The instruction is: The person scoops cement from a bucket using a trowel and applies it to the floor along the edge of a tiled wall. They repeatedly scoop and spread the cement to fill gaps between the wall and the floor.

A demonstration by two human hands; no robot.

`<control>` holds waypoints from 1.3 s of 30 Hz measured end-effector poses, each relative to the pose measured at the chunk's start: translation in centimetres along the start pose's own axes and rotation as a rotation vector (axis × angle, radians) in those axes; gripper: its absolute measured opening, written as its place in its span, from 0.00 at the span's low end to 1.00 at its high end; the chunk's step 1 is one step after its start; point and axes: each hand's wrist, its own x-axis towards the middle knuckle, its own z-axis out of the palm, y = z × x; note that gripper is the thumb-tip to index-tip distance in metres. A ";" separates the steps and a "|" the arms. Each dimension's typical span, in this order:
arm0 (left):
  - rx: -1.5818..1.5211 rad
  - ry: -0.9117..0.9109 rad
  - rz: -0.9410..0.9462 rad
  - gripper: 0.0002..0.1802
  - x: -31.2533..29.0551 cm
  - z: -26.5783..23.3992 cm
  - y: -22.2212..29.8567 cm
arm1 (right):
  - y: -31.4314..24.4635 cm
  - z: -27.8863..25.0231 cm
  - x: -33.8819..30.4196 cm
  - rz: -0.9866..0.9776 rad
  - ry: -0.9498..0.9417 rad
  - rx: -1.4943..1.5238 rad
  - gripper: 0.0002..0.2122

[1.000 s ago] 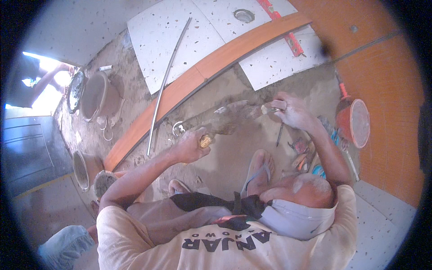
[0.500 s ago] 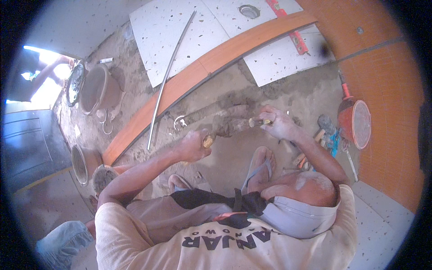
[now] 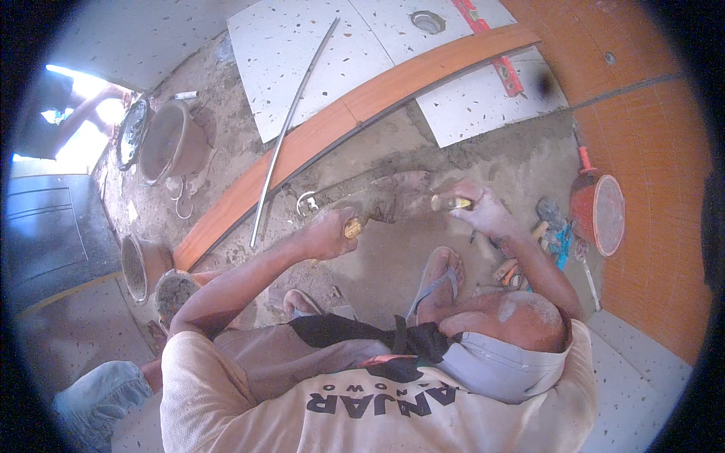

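My left hand is closed round the handle of a trowel, its rounded tan end facing up. My right hand grips the pale, yellowish handle of a second trowel. Grey mortar coats both blades and blurs their outlines. They sit close together over a mound of wet mortar in front of my feet. Smoothed mortar lies between my hands and my sandalled foot. Just beyond the left hand is a white curved piece on the floor.
A long orange-brown plank crosses the floor and speckled white tiles, with a metal rod over it. A red level lies on the tiles. Buckets stand left, near another person's arm; a red container and tools lie right.
My left hand has moved slightly away from me with its trowel. My right hand has shifted a little to the right, still holding the other trowel. The whole view has shifted slightly.
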 end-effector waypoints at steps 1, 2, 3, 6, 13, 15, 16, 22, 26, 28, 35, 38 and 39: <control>0.010 0.024 0.005 0.19 0.0 0.0 -0.2 | 0.1 -0.8 0.1 -0.039 0.051 0.005 0.17; 0.021 0.048 0.011 0.18 0.0 0.2 -0.5 | 0.4 -1.4 0.4 -0.077 0.102 0.011 0.17; 0.029 0.069 0.023 0.16 0.2 0.4 -0.7 | 1.0 -2.3 0.5 -0.080 0.111 -0.084 0.17; 0.068 0.028 0.018 0.17 0.2 0.7 -0.9 | 1.8 -4.1 1.4 -0.057 0.098 -0.267 0.16; 0.210 -0.040 0.002 0.20 0.2 0.0 1.6 | -1.5 -3.9 3.3 -0.167 -0.001 -0.424 0.13; 0.323 -0.067 0.021 0.20 0.4 -0.2 1.7 | -3.5 -4.0 4.1 -0.220 -0.036 -0.456 0.12; 0.332 -0.047 0.030 0.20 0.4 0.0 1.5 | -4.3 -4.0 4.5 -0.252 -0.052 -0.477 0.11; 0.375 -0.065 0.049 0.16 0.6 0.9 0.8 | -5.1 -3.3 6.4 -0.368 -0.155 -0.496 0.10; 0.452 -0.168 0.082 0.12 0.8 0.6 1.5 | -4.9 -2.3 6.9 -0.419 -0.205 -0.528 0.09; 0.530 -0.155 0.122 0.11 0.7 0.8 1.0 | -5.3 -2.0 7.4 -0.436 -0.206 -0.545 0.08; 0.595 -0.082 0.155 0.11 0.7 2.6 -1.1 | -4.8 -1.6 6.9 -0.346 -0.261 -0.423 0.11; 0.563 -0.090 0.093 0.13 0.9 1.6 -0.9 | -4.8 -1.6 6.4 -0.390 -0.243 -0.357 0.11; 0.529 -0.092 0.067 0.14 0.8 1.0 -0.6 | -4.8 -1.9 5.9 -0.369 -0.216 -0.354 0.11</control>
